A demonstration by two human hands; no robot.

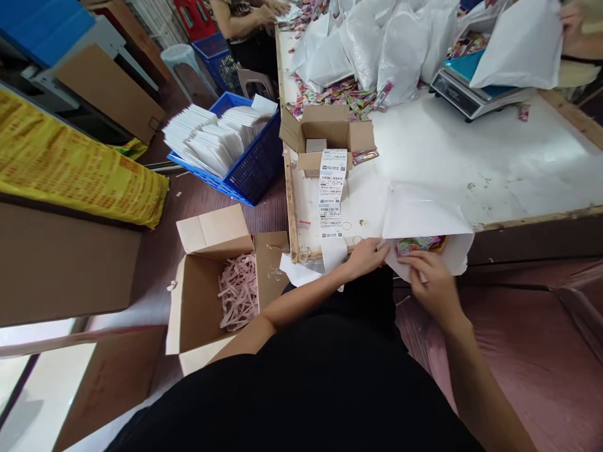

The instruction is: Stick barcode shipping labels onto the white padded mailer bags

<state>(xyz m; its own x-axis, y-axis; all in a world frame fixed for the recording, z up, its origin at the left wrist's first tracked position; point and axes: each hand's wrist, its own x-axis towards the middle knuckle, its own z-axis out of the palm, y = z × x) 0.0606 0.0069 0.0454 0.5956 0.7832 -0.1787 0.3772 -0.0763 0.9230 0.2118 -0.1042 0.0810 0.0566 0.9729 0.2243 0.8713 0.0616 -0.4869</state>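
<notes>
At lower left of centre an open cardboard box (207, 301) on the floor holds a heap of pale pink paper shreds (238, 290). Above it, a blue basket (257, 166) is packed with upright stacks of white envelopes (211, 138). On the desk (471, 157), a small open carton (325, 132) sits at upper centre with a strip of printed labels (331, 191) hanging out of it toward me. Bulging white bags (377, 44) fill the top of the frame beside a scale (464, 91).

The white mailer bag (424, 220) lies at the near edge of the desk, centre right, its mouth overhanging toward me; colourful packets (417, 243) show inside. My left hand (368, 254) pinches the bag's left corner. My right hand (431, 279) grips the lower lip of the opening, fingers curled on the plastic.
</notes>
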